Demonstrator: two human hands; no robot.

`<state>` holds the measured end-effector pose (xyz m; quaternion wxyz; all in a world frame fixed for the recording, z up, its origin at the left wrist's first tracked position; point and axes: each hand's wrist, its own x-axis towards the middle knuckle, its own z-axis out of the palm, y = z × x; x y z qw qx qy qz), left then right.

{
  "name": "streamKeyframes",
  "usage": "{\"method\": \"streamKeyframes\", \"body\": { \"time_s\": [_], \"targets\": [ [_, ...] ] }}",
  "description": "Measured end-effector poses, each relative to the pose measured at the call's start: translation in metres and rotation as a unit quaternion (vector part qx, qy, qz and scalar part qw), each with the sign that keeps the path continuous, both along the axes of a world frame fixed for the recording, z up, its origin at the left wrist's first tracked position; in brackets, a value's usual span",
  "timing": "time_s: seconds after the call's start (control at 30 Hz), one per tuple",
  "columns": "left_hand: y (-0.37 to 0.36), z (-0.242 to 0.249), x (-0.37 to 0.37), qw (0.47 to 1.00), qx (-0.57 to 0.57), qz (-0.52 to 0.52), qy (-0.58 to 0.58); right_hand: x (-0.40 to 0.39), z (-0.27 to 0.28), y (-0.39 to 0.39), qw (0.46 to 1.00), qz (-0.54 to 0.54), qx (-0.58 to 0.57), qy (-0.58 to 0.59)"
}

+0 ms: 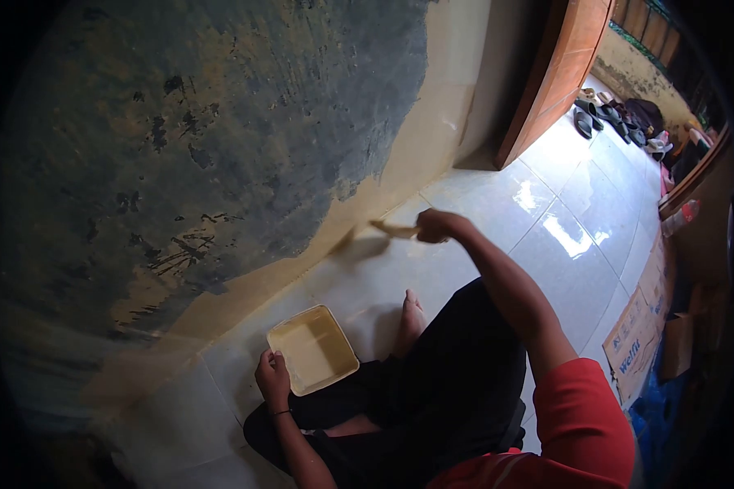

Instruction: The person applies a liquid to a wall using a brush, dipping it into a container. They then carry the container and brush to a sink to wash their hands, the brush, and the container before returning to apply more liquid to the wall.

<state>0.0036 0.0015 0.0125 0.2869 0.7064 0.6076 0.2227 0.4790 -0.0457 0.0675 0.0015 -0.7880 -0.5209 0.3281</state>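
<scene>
My right hand is closed around the handle of a paintbrush. The brush is held above the tiles near the foot of the wall, its cream-coated head pointing left; whether it touches the wall is hard to tell. My left hand pinches the near left rim of a square plastic tub that holds cream paint. The tub sits tilted by my folded leg. In front is the wall, dark grey and patchy above, with a cream band along its lower edge and right side.
Glossy pale floor tiles stretch to an open wooden door. Several shoes lie beyond it. At right are a flattened cardboard box and blue plastic sheeting. My bare foot rests near the tub.
</scene>
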Motion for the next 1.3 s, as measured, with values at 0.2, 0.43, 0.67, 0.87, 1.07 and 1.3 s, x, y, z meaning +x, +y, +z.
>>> {"method": "streamKeyframes", "body": {
  "time_s": [0.2, 0.43, 0.67, 0.87, 1.07, 1.3],
  "targets": [
    [0.001, -0.003, -0.002, 1.0, 0.006, -0.002, -0.007, 0.053, -0.009, -0.033, 0.914, -0.383, 0.126, 0.038],
    [0.002, -0.005, -0.001, 1.0, 0.012, -0.006, 0.001, 0.093, -0.057, -0.016, 0.711, -0.556, 0.346, 0.258],
    [-0.001, 0.0, 0.001, 1.0, 0.003, 0.0, -0.005, 0.073, -0.061, -0.01, 0.807, -0.468, 0.316, 0.173],
    [0.003, -0.006, -0.002, 1.0, 0.0, 0.003, 0.008, 0.018, -0.029, -0.008, 0.886, -0.36, 0.257, 0.14],
    [0.002, -0.007, -0.002, 1.0, 0.008, -0.002, 0.001, -0.026, -0.008, -0.01, 0.925, -0.275, 0.22, 0.139],
    [-0.001, 0.002, 0.001, 1.0, -0.005, 0.004, 0.007, -0.056, -0.002, -0.009, 0.949, -0.17, 0.203, 0.17]
  ]
}}
